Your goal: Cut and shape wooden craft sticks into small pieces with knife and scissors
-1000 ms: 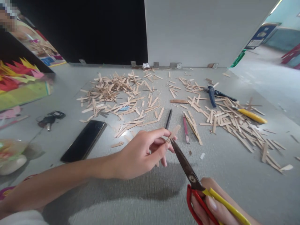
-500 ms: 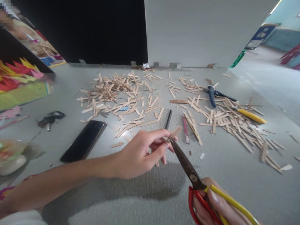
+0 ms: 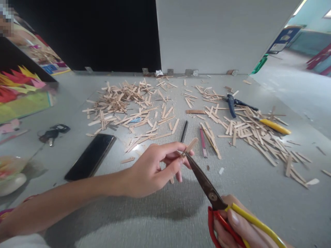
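Note:
My left hand pinches a short wooden stick between thumb and fingers, its free end pointing up and to the right. My right hand at the bottom edge grips scissors with one red and one yellow handle. The dark blades reach up to the stick right beside my left fingertips. Both hands hover above the grey table.
Several cut wooden sticks lie in heaps at the middle left and right. A black phone, keys, a black pen, a red pencil, blue pliers and a yellow-handled tool lie around them. Coloured paper sits far left.
The scissor handles have spread a little and the right hand has shifted slightly. The left hand keeps the stick in much the same place.

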The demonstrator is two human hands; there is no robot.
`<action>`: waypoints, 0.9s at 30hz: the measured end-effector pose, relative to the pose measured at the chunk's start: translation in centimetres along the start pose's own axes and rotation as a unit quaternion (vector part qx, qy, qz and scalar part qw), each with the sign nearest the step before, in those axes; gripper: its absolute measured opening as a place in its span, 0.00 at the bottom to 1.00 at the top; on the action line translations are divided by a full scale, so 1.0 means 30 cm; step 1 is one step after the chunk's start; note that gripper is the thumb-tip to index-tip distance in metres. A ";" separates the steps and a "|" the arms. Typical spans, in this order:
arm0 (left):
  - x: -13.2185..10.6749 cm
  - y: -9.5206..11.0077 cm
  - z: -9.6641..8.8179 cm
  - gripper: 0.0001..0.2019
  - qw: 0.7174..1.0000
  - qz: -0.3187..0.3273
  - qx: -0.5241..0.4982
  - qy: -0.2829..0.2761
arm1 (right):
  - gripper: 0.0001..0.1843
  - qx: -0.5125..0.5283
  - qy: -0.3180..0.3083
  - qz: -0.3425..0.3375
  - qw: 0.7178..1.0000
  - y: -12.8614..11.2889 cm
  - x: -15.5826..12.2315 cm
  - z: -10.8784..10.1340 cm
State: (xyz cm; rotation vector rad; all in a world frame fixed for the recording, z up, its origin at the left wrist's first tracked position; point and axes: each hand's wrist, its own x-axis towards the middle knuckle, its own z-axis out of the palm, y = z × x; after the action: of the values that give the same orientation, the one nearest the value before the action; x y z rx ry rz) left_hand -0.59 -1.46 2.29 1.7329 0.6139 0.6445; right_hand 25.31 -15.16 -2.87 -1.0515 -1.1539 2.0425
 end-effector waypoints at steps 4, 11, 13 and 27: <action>0.007 0.001 0.004 0.08 0.999 -0.038 -0.006 -0.002 | 0.37 0.034 0.032 0.013 0.999 0.002 0.005 0.021; 0.012 -0.002 0.003 0.09 0.995 -0.089 0.034 0.012 | 0.43 0.124 0.069 0.024 0.990 -0.006 0.073 0.035; 0.012 0.000 -0.001 0.11 0.994 -0.084 0.072 0.024 | 0.43 0.103 0.088 0.041 0.990 -0.002 0.082 0.033; 0.033 -0.004 -0.016 0.21 0.991 -0.055 0.103 0.070 | 0.44 0.008 0.173 0.070 0.982 -0.043 0.036 0.074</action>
State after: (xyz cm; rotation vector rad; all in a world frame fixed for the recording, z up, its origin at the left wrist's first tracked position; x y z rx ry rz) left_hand -0.22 -0.43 2.38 1.8391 0.8957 0.6467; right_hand 22.98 -14.69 -1.42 -1.4465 -0.9054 1.8682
